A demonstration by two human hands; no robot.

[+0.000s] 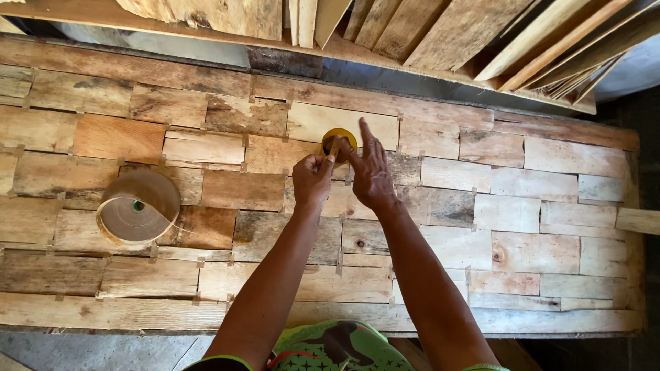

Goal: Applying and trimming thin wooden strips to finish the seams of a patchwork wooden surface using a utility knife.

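A short tan strip of tape [335, 146] was pinched in the narrow grip of the left hand [313, 180], drawn from a small yellow tape roll [339, 142] lying on the patchwork veneer sheet [440, 206] that covered the tabletop. The right hand [371, 173] was spread open, its fingers [365, 132] pressed at the roll's edge, holding nothing. A large brown tape reel [137, 207] was seen well apart to the left. Loose boards [440, 31] were stacked beyond the far edge.
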